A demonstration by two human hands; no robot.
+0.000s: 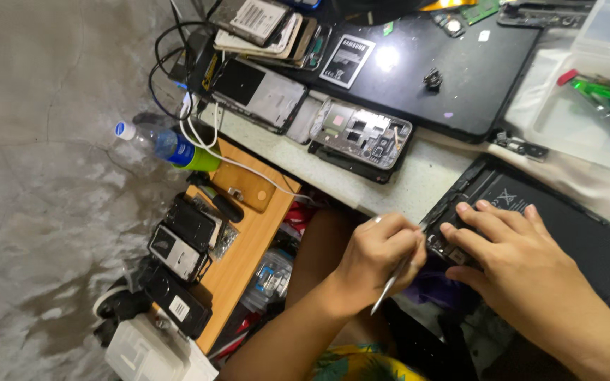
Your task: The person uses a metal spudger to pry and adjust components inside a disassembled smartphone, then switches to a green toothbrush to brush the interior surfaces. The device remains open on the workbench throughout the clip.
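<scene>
The person's left hand [379, 261] was closed in a pen-like pinch on a slim metal tool [395, 276], its shaft running down and out past the heel of the palm, its working tip aimed at the near corner of an opened tablet [566, 226]. The right hand [513, 257] lay flat on that tablet, fingers pressed together and extended toward the same corner, apparently to steady the device against the push of the tool. The tablet rested at the front edge of the pale workbench [404, 176], its dark inner panel facing up.

Farther back, a stripped phone chassis [361, 134] lay with its circuit side exposed, next to a second opened phone frame [255, 88] and a stack of handsets [270, 28]; a large black slab [460, 70] behind them served as a surface for small loose parts. A plastic bottle [167, 144] lay on its side near a white cable [234, 159]. Below the bench, a wooden board [248, 233] carried several dark phone bodies [178, 247].

The tool's tip and the exact point of contact were hidden by the left fingers. The tablet's right part ran out of frame, and the contents of the translucent tray [587, 92] at upper right were blurred, showing only green and red handles.
</scene>
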